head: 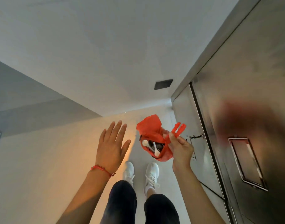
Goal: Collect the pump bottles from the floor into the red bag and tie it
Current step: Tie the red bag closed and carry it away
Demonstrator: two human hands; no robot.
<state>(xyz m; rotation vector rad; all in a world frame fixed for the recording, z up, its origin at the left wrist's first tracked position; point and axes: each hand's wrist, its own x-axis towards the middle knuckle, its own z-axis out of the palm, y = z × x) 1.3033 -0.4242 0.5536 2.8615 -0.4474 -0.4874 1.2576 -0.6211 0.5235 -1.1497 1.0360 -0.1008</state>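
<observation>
Left hand [112, 146]: fingers straight and spread, palm away from camera, holding nothing, raised in the air left of the bag. A thin red cord bracelet [101, 169] with small knots circles its wrist.

Red bag [152, 139]: thin, glossy, crinkled plastic film, hanging in the air above the floor, ahead of the feet. Mouth gapes open toward the camera; one flap stands up at the back. Inside, white pump heads [150, 147] show, smooth plastic with slim nozzles, against dark bottle bodies; how many, cannot tell.

Right hand [179, 147]: fingers curled, pinching the bag's twisted handle loops [176, 129], which stick up above the fingers as two narrow strips.

Below: two white lace-up sneakers [141, 172] on a pale, smooth floor [41, 159]; dark trouser legs at bottom centre.

Right side: brushed stainless-steel cabinet [251, 78], flat panels, a recessed rectangular handle [246, 160] and a small latch [197, 136]. It stands just beside the bag and right hand. A small dark rectangular plate [163, 84] sits on the white wall behind.
</observation>
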